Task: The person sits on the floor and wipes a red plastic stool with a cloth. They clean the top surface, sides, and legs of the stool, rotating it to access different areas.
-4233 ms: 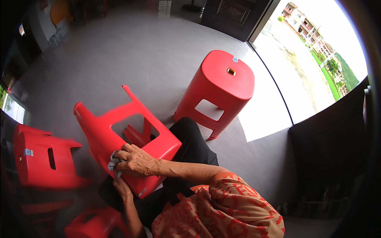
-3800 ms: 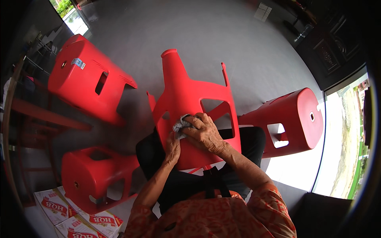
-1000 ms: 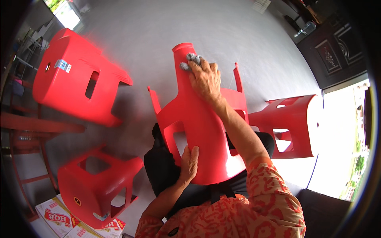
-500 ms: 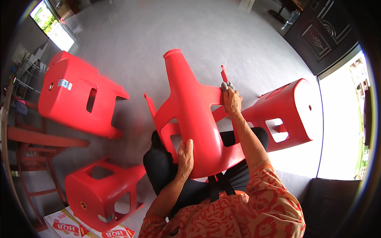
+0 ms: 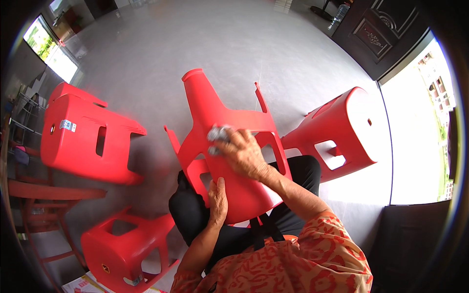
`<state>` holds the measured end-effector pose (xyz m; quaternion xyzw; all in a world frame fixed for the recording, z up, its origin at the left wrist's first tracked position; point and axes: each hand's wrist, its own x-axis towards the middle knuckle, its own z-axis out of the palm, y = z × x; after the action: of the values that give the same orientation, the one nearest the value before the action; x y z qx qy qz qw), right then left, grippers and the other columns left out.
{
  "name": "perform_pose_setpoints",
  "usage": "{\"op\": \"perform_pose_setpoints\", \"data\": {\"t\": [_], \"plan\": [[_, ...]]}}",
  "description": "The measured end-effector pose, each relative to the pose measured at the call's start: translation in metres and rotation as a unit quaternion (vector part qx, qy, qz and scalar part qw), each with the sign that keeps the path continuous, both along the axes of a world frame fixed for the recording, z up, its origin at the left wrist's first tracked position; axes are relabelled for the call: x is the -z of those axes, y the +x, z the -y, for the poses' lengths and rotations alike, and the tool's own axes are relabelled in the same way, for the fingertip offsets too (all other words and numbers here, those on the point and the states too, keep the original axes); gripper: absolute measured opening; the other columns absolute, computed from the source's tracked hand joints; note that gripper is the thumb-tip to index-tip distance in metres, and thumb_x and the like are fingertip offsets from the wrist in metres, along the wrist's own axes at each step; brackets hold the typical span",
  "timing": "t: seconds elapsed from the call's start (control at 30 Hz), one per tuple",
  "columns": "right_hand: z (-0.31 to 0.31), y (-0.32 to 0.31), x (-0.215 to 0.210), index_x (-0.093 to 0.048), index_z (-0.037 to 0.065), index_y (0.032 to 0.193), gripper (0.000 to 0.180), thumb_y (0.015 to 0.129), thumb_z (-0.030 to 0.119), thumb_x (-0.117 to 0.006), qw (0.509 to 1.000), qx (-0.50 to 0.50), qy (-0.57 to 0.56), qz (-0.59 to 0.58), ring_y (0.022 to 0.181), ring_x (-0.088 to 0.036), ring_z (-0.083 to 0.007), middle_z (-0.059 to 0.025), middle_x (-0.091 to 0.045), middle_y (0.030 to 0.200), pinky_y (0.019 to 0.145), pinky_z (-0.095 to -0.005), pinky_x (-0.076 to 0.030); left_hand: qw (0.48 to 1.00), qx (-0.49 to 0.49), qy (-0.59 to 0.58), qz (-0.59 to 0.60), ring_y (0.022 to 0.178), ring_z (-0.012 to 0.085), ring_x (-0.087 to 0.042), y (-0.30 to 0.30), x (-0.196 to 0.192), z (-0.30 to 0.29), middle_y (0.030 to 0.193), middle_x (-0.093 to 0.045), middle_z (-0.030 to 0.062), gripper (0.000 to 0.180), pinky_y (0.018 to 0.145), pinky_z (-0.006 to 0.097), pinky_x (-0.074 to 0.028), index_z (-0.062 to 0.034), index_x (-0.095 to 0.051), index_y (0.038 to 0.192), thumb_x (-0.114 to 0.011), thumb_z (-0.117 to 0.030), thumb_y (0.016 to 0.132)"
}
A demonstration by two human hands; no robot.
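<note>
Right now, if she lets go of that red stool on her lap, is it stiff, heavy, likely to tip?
The red stool looks like thin moulded plastic with cut-out sides, so probably stiff and light. It lies tilted on her lap, steadied by the left hand, so it would likely slide off. The right hand presses a grey cloth against it.

A bright red plastic stool lay across black trousers, a grey cloth against it, beside an orange sleeve patterned in red; more red stools stood around it on a pale grey floor.
</note>
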<state>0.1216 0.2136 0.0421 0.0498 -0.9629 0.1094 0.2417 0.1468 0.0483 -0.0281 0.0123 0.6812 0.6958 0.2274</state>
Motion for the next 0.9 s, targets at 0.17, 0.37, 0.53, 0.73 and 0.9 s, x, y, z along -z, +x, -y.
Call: {"op": "perform_pose_setpoints", "data": {"t": [0.17, 0.37, 0.53, 0.73, 0.9], "plan": [[0.013, -0.017, -0.005, -0.072, 0.020, 0.092, 0.022, 0.070, 0.020, -0.069, 0.993, -0.111, 0.024, 0.015, 0.102, -0.052, -0.0263, -0.0048, -0.057, 0.115, 0.076, -0.0389, -0.051, 0.998, 0.009, -0.052, -0.038, 0.080, 0.0155, -0.048, 0.002, -0.011, 0.002, 0.083, -0.053, 0.0070, 0.039, 0.073, 0.032, -0.041, 0.0010, -0.051, 0.095, -0.048, -0.038, 0.101], [-0.008, -0.105, 0.003, -0.073, 0.024, 0.092, 0.020, 0.077, 0.018, -0.063, 0.999, -0.027, 0.033, -0.003, 0.098, -0.051, -0.0262, 0.0039, -0.058, 0.113, 0.074, -0.0401, -0.048, 0.998, 0.049, 0.017, -0.018, 0.079, 0.0132, -0.053, 0.004, -0.002, 0.004, 0.086, -0.058, 0.0045, 0.027, 0.072, 0.029, -0.044, 0.0000, -0.052, 0.098, -0.053, -0.027, 0.100], [0.050, -0.103, 0.012, -0.073, 0.024, 0.092, 0.018, 0.078, 0.021, -0.063, 0.943, 0.001, 0.291, 0.163, 0.097, -0.049, -0.0252, 0.0022, -0.060, 0.112, 0.070, -0.0365, -0.043, 0.994, 0.026, 0.103, -0.010, 0.088, 0.0146, -0.057, 0.007, 0.005, 0.003, 0.094, -0.062, 0.0081, 0.025, 0.079, 0.029, -0.046, 0.0008, -0.053, 0.105, -0.062, -0.020, 0.094], [0.072, -0.052, 0.035, -0.071, 0.012, 0.090, 0.018, 0.078, 0.022, -0.062, 0.916, -0.158, 0.333, 0.157, 0.096, -0.051, -0.0250, -0.0051, -0.061, 0.099, 0.071, -0.0352, -0.044, 0.991, 0.059, 0.116, -0.028, 0.098, 0.0170, -0.058, 0.004, 0.005, 0.003, 0.109, -0.062, 0.0108, 0.030, 0.087, 0.031, -0.046, 0.0010, -0.051, 0.111, -0.067, -0.011, 0.088], [0.041, -0.048, 0.016, -0.069, 0.020, 0.096, 0.019, 0.079, 0.021, -0.061, 0.981, -0.052, 0.171, 0.079, 0.097, -0.049, -0.0246, -0.0028, -0.054, 0.114, 0.069, -0.0358, -0.043, 0.991, 0.072, 0.103, 0.054, 0.097, 0.0166, -0.058, 0.002, -0.012, 0.002, 0.109, -0.059, 0.0109, 0.035, 0.085, 0.029, -0.047, 0.0009, -0.050, 0.113, -0.068, -0.008, 0.085]]}}
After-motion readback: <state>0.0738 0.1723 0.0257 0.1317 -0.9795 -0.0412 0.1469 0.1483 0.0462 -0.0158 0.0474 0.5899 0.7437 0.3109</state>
